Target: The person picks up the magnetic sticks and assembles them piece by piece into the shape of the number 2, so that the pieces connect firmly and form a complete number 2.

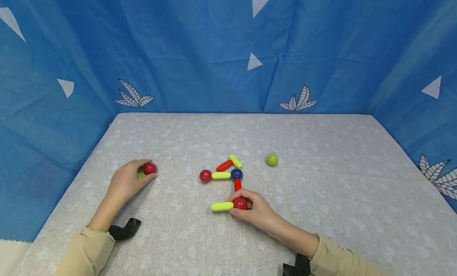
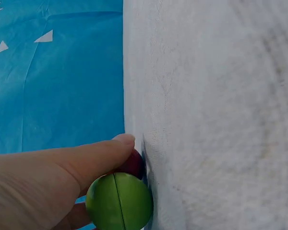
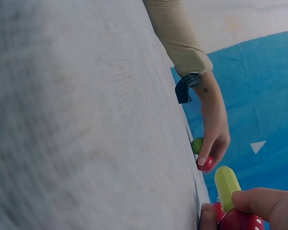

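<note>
At the left of the table my left hand (image 1: 125, 180) pinches a red toy ball (image 1: 150, 168) between thumb and fingers. A green ball (image 2: 120, 201) sits behind it, against the red one, inside the hand. My right hand (image 1: 260, 212) grips another red ball (image 1: 240, 203) near the table's middle. From that ball a yellow-green rod (image 1: 221, 206) points left, and a red rod (image 1: 237, 184) runs back to a blue ball (image 1: 237, 174). A second yellow-green rod (image 1: 221, 175) links the blue ball to a third red ball (image 1: 205, 176).
Behind the linked pieces lie a loose red rod (image 1: 224, 165) and a yellow-green rod (image 1: 235, 161), end to end. A green ball (image 1: 272, 160) stands farther right. Blue cloth (image 1: 214, 50) with white shapes hangs around the patterned tablecloth (image 1: 339, 181).
</note>
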`<control>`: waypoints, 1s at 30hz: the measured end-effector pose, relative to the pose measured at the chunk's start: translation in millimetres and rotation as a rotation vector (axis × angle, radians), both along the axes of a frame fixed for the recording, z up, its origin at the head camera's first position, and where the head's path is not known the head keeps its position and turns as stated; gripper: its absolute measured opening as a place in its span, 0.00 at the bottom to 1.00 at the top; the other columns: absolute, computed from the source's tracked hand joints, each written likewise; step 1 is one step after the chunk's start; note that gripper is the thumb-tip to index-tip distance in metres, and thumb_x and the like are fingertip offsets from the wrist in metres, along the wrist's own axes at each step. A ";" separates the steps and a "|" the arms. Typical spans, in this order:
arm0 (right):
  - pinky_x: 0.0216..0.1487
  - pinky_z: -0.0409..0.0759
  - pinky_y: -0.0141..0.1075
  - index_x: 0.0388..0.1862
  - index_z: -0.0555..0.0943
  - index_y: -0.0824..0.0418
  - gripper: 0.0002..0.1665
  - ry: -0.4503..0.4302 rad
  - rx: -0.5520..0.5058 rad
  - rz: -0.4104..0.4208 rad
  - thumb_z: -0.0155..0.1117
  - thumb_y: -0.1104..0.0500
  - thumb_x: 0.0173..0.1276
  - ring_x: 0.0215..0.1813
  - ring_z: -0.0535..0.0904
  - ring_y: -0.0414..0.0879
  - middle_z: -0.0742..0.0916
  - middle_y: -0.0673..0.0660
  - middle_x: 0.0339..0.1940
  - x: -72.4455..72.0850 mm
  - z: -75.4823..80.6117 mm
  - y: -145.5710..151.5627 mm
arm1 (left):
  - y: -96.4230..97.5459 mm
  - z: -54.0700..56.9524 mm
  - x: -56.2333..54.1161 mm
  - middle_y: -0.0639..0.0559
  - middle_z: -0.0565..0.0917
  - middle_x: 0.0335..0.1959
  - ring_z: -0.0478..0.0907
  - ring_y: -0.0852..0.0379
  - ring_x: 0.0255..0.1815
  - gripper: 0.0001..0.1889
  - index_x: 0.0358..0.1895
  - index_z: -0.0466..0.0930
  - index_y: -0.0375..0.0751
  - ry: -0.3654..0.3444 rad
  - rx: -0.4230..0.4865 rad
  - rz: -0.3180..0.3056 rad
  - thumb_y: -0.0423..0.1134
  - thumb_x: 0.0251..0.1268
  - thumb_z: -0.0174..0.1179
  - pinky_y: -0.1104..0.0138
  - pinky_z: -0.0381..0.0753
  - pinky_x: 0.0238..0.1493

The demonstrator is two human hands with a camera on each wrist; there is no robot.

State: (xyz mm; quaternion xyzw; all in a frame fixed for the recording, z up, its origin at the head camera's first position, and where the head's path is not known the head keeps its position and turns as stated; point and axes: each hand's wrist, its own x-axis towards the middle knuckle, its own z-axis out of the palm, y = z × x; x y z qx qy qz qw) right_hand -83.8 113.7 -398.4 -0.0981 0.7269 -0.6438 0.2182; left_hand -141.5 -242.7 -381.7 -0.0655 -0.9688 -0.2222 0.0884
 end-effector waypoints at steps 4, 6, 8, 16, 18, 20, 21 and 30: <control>0.31 0.74 0.30 0.45 0.79 0.63 0.15 -0.003 -0.002 0.000 0.68 0.67 0.58 0.33 0.76 0.44 0.80 0.58 0.40 0.0 0.6 0.1 | -0.2 -0.3 -0.2 0.26 0.77 0.46 0.73 0.30 0.46 0.24 0.51 0.76 0.24 0.010 -0.006 -0.003 0.36 0.53 0.69 0.42 0.71 0.44; 0.30 0.74 0.30 0.46 0.79 0.63 0.15 -0.001 -0.004 0.002 0.68 0.66 0.58 0.33 0.76 0.44 0.81 0.58 0.40 -0.1 0.5 0.2 | -0.2 -0.3 -0.5 0.26 0.77 0.46 0.74 0.30 0.46 0.24 0.51 0.76 0.24 0.011 -0.003 -0.003 0.36 0.53 0.69 0.42 0.72 0.44; 0.30 0.74 0.30 0.46 0.79 0.63 0.15 0.002 -0.003 0.002 0.68 0.66 0.58 0.33 0.76 0.44 0.81 0.58 0.40 -0.1 0.3 0.3 | -0.1 0.2 -0.6 0.26 0.77 0.46 0.74 0.31 0.45 0.24 0.51 0.76 0.24 0.006 0.003 -0.001 0.35 0.53 0.69 0.42 0.72 0.43; 0.30 0.75 0.30 0.46 0.79 0.63 0.15 -0.002 0.000 -0.005 0.68 0.66 0.58 0.33 0.75 0.44 0.81 0.58 0.39 0.1 0.3 0.2 | 7.5 4.2 0.2 0.32 0.81 0.42 0.77 0.37 0.42 0.24 0.52 0.77 0.28 0.091 0.096 -0.028 0.35 0.52 0.70 0.47 0.73 0.39; 0.31 0.75 0.31 0.46 0.79 0.63 0.15 -0.005 -0.001 -0.008 0.68 0.66 0.58 0.33 0.76 0.45 0.81 0.58 0.40 0.1 0.5 0.2 | 15.3 10.0 2.3 0.35 0.81 0.40 0.77 0.40 0.41 0.24 0.53 0.77 0.30 0.112 0.147 -0.051 0.35 0.52 0.70 0.49 0.73 0.39; 0.31 0.75 0.31 0.46 0.79 0.63 0.15 -0.007 -0.003 -0.010 0.68 0.66 0.58 0.34 0.76 0.45 0.81 0.58 0.40 -0.1 0.8 0.1 | 24.8 16.8 5.4 0.39 0.82 0.38 0.77 0.44 0.38 0.23 0.53 0.78 0.31 0.120 0.195 -0.084 0.34 0.52 0.70 0.53 0.73 0.36; 0.32 0.75 0.31 0.46 0.79 0.63 0.15 -0.007 -0.004 -0.010 0.68 0.66 0.58 0.34 0.76 0.45 0.81 0.58 0.41 -0.2 0.9 0.1 | 29.6 20.2 7.4 0.40 0.83 0.38 0.77 0.45 0.38 0.23 0.53 0.78 0.32 0.111 0.217 -0.100 0.35 0.52 0.70 0.54 0.73 0.36; 0.33 0.76 0.31 0.46 0.78 0.64 0.15 -0.008 -0.006 -0.006 0.67 0.66 0.59 0.35 0.76 0.45 0.82 0.59 0.40 0.2 0.1 0.0 | 60.6 32.1 25.3 0.47 0.82 0.38 0.75 0.50 0.34 0.22 0.50 0.81 0.37 0.015 0.178 -0.239 0.33 0.48 0.72 0.60 0.74 0.33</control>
